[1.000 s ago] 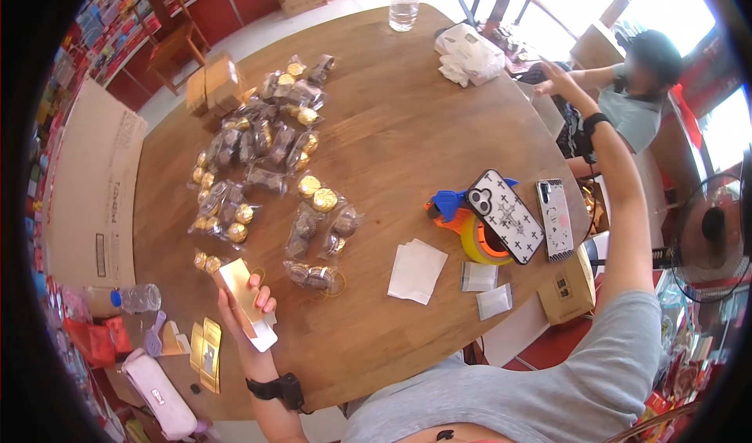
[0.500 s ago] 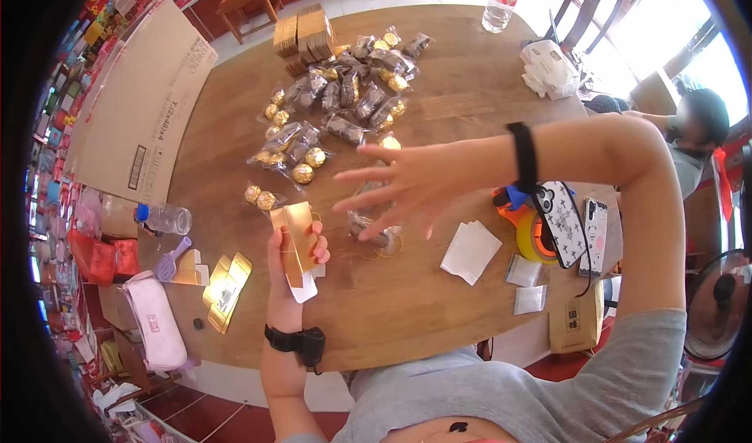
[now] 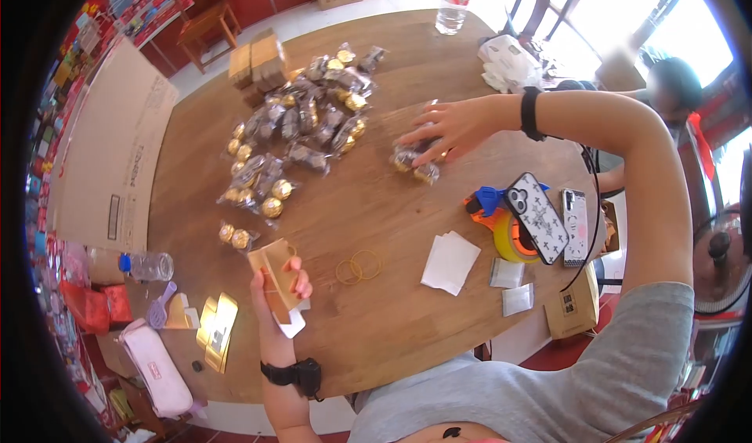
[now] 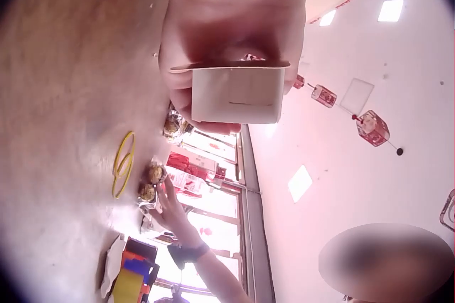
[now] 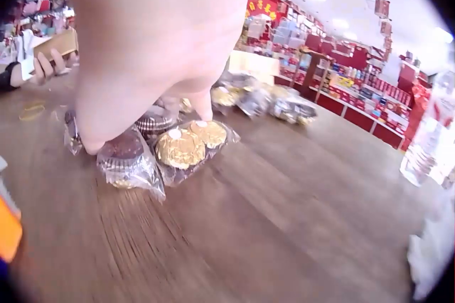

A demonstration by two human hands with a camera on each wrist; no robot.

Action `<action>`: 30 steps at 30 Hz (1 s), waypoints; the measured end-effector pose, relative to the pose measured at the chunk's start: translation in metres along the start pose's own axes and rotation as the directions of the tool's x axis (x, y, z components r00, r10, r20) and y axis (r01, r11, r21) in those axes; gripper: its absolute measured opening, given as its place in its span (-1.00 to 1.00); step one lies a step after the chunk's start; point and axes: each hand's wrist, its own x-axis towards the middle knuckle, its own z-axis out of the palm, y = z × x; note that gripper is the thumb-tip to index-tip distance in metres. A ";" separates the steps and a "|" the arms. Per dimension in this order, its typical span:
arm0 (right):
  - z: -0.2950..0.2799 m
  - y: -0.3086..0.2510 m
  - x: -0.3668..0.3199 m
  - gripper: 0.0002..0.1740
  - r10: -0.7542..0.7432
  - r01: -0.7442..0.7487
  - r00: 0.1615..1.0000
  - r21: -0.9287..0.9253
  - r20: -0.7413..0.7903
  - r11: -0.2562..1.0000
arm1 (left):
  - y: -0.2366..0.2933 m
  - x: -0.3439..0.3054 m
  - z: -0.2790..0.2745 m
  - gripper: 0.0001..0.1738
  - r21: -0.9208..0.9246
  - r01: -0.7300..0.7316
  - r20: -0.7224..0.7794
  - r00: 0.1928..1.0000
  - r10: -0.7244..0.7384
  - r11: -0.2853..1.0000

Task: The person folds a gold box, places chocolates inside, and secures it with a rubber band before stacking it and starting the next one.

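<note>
My left hand [image 3: 278, 286] grips a small gold-brown box [image 3: 270, 269] with a white flap at its lower end; in the left wrist view the box's white end [image 4: 238, 95] faces the camera. Spread over a small group of clear-wrapped sweets [image 3: 425, 173] is my right hand [image 3: 454, 128], at mid-table. Seen from the right wrist, its fingertips come down on and beside the gold-foil balls [image 5: 181, 148] and a dark-cupped piece [image 5: 122, 152], all resting on the wood. The palm and wrist hide part of the group.
A larger pile of wrapped sweets [image 3: 309, 122] and stacked brown cartons [image 3: 258, 61] lie further left. Yellow rubber bands [image 3: 359, 267], white paper [image 3: 450, 263], tape [image 3: 513, 239], two phones [image 3: 536, 217], a pink case [image 3: 157, 370] and flattened gold card [image 3: 217, 329] are around.
From beside another person, my right hand has come over the table onto the sweets. That group now lies further right and away from the rubber bands. The left hand keeps its box.
</note>
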 end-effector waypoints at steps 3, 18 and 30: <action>0.023 -0.012 -0.065 -0.33 0.215 -0.214 0.976 0.072 -0.013 0.974 | 0.000 0.002 -0.013 -0.29 -0.060 -0.004 0.031 0.999 0.006 0.998; 0.114 -0.043 -0.312 -0.46 0.897 -0.872 0.442 -0.228 0.011 0.432 | -0.005 0.012 -0.014 -0.36 -0.032 -0.001 -0.022 1.000 0.000 1.000; 0.014 -0.064 -0.266 -0.71 0.962 -0.968 0.245 0.020 -0.119 0.249 | -0.004 0.002 -0.008 -0.39 -0.101 0.055 0.077 0.996 -0.047 0.993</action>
